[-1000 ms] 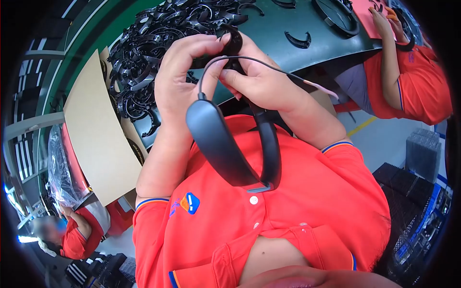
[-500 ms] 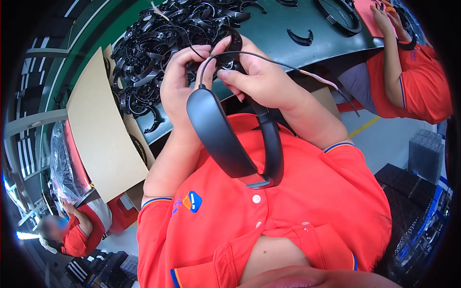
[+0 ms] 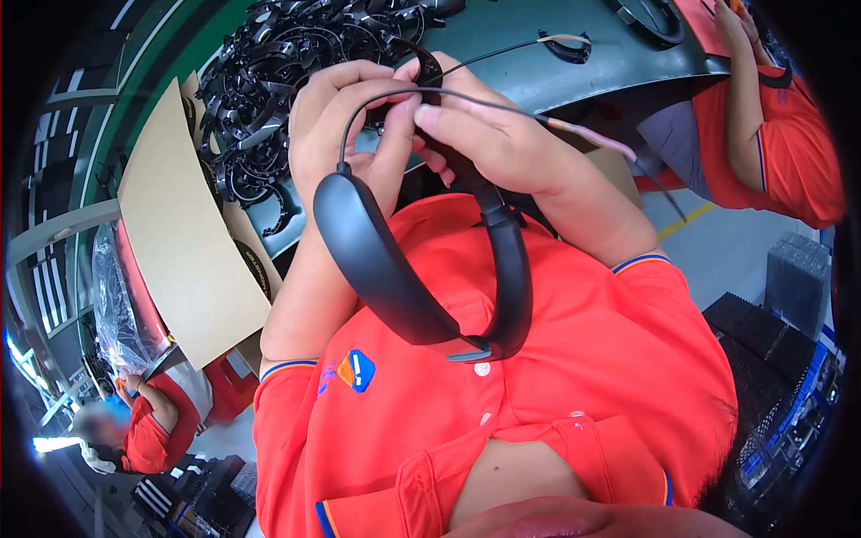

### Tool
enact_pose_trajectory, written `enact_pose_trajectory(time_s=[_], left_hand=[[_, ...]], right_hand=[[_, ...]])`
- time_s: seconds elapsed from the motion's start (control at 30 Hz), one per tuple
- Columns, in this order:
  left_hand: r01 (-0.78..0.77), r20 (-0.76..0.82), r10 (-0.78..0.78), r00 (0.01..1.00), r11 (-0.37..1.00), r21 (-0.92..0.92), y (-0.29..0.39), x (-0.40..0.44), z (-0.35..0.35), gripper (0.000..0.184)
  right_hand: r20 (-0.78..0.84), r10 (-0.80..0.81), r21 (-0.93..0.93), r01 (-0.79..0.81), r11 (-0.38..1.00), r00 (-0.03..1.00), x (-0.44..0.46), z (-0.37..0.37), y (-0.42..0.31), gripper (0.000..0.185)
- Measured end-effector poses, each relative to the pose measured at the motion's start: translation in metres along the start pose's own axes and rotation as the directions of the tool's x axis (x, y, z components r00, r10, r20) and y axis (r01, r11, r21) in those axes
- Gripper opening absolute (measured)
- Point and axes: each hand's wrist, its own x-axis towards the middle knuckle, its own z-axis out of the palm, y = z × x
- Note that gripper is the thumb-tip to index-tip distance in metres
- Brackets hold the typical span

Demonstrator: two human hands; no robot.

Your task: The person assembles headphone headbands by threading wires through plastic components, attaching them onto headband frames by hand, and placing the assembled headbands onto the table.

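A black headphone headband (image 3: 372, 255) hangs in front of my chest, its bend pointing down toward me. My right hand (image 3: 498, 139) is closed round its right end and a glossy black curved bracket (image 3: 423, 61). The thumb and fingers of my left hand (image 3: 345, 125) pinch at the bracket's base, meeting my right fingertips; the exact contact is hidden. From the headband's free left end a thin black cable (image 3: 359, 112) arches over both hands, ending in pale and pink wires (image 3: 592, 139). Another thin cable (image 3: 489, 58) runs from behind the bracket toward the upper right.
A heap of black curved brackets (image 3: 269, 99) covers the left of the green table (image 3: 502, 76). One loose bracket (image 3: 569, 49) and another headband (image 3: 655, 22) lie farther right. A cardboard box (image 3: 193, 233) stands at left. Co-workers in red shirts (image 3: 794, 143) are at both sides.
The second cable has swung from upper left to upper right. My left hand has closed in on the bracket, and the headband's left end has shifted left.
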Motion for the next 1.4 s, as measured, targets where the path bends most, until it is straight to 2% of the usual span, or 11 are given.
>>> enact_pose_trajectory(time_s=[0.23,0.4,0.53,0.6,0.83,0.93,1.0,1.1,1.2,1.23,1.4], left_hand=[[0.116,0.142,-0.102,0.985,0.989,-0.091,-0.001,0.005,-0.001,0.015],[0.050,0.212,-0.037,0.977,0.997,-0.057,-0.011,0.009,0.001,0.014],[0.022,0.172,-0.005,0.985,0.995,-0.096,-0.014,0.008,0.007,0.014],[0.373,0.161,-0.341,0.926,0.890,-0.261,-0.005,0.005,0.008,0.016],[0.386,0.211,-0.336,0.918,0.877,-0.285,-0.007,0.009,0.007,0.013],[0.308,0.201,-0.266,0.943,0.927,-0.217,-0.009,0.012,0.009,0.014],[0.158,0.147,-0.165,0.975,0.986,0.059,-0.006,0.011,0.011,0.021],[0.187,0.111,-0.194,0.975,0.980,0.067,-0.009,0.007,0.014,0.027],[0.190,0.143,-0.176,0.974,0.978,-0.085,-0.013,0.010,0.013,0.031],[0.208,0.174,-0.175,0.969,0.958,-0.196,-0.015,0.011,0.012,0.032],[0.210,0.195,-0.146,0.970,0.907,-0.365,-0.007,0.020,0.009,0.040]], right_hand=[[-0.080,-0.005,-0.064,0.000,0.998,0.997,0.005,-0.003,0.004,0.028],[-0.102,-0.012,0.059,0.018,0.998,0.995,0.010,-0.006,0.014,0.028],[-0.079,-0.060,0.042,0.063,0.997,0.995,0.015,-0.009,0.020,0.027],[-0.053,-0.073,-0.105,0.067,0.992,0.996,0.016,-0.012,0.017,0.024],[-0.094,-0.092,-0.096,0.083,0.992,0.991,0.017,-0.011,0.011,0.020],[-0.102,-0.091,-0.126,0.078,0.989,0.991,0.016,-0.010,0.010,0.020],[-0.113,-0.107,-0.173,0.086,0.981,0.988,0.015,-0.009,0.011,0.019],[-0.114,-0.148,-0.166,0.128,0.978,0.982,0.016,-0.008,0.019,0.019],[-0.125,-0.023,-0.061,0.015,0.998,0.992,0.014,-0.010,0.005,0.019],[-0.127,-0.022,-0.063,0.014,0.998,0.992,0.013,-0.011,0.004,0.019],[-0.157,0.039,-0.162,-0.065,0.985,0.987,0.016,-0.009,0.003,0.017]])
